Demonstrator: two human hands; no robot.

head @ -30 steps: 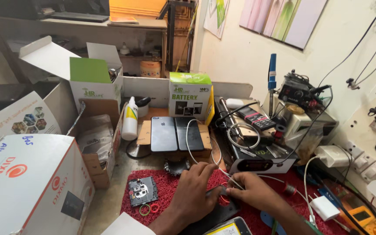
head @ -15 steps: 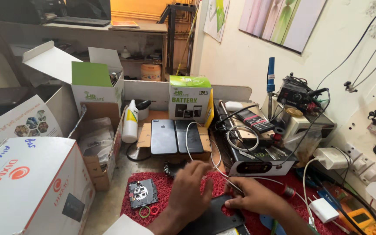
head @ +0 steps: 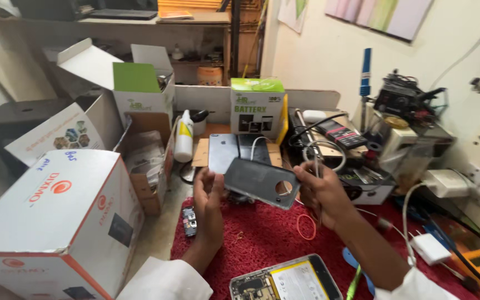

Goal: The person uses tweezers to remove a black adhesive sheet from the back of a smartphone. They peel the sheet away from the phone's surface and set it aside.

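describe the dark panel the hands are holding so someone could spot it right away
Over the red mat at the near edge of the cluttered bench, the left hand and right hand hold up a dark grey phone back cover between them. Unlike the flat slabs behind it, it has a round hole near one end.

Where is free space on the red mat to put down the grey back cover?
The red mat is bare between the left hand, the orange rubber ring and the opened phone. Right of the right hand, cables and the white charger crowd it.
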